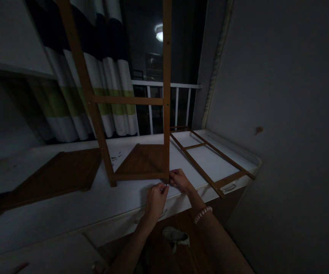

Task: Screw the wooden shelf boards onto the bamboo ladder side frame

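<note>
Fingers (163,187) of our left hand (154,201) pinch together on a thin dark piece (166,185), too small to make out, at the foot of the wooden frame (167,76). Our right hand (180,180) has its fingers curled against the right side of that same post; we cannot tell how firmly they grip it. We have the frame standing upright on the white worktop (118,199), its crossbar (128,100) joining two tall posts and a brown board (145,158) spreading behind its lower bar. Several small dark fasteners (115,158) lie beside the left post. Left of it we see another brown board (58,175), and to our right a second wooden frame (196,163) lies flat, its near end jutting past the worktop's edge. Beyond stand a striped curtain (114,76) and a white railing (150,83). We wear a beaded bracelet (203,214) on our right wrist.
</note>
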The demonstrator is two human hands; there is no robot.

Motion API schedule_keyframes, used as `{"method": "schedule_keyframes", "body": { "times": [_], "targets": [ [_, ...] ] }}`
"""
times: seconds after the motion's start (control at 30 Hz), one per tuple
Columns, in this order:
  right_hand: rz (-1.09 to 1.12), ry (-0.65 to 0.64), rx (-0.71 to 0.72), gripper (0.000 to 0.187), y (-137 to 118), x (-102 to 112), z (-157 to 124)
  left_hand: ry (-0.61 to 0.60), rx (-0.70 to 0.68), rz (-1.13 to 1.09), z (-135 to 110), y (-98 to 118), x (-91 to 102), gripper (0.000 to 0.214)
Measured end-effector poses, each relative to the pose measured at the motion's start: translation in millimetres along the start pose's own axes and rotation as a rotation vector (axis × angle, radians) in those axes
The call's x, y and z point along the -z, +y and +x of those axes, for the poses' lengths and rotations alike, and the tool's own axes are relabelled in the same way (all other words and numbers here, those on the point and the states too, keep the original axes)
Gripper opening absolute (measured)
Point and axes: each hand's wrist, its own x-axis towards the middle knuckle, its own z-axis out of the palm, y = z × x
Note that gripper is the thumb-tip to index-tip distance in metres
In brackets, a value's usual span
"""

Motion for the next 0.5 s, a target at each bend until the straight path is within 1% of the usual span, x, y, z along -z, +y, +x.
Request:
{"method": "schedule_keyframes", "body": {
  "times": [0.07,0.23,0.3,0.33,0.4,0.5],
  "targets": [
    [-0.004,-0.021,-0.011,0.029,1,3,1,0.004,-0.009,0.082,-2,4,-0.5,0.023],
    [-0.012,-0.112,0.035,0.028,3,5,1,-0.011,-0.092,0.492,-9,14,-4.2,0.027],
    [-0.018,-0.114,0.039,0.027,3,5,2,-0.014,-0.102,0.581,-12,15,-4.2,0.029],
    [-0.017,-0.112,0.033,0.027,4,4,2,-0.015,-0.104,0.586,-12,16,-3.8,0.029],
    [-0.013,-0.112,0.020,0.027,4,3,2,-0.008,-0.099,0.528,-11,15,-2.7,0.027],
    [-0.026,-0.110,0.017,0.027,3,3,1,0.026,-0.065,0.328,-6,12,-2.5,0.024]
  ]
}}
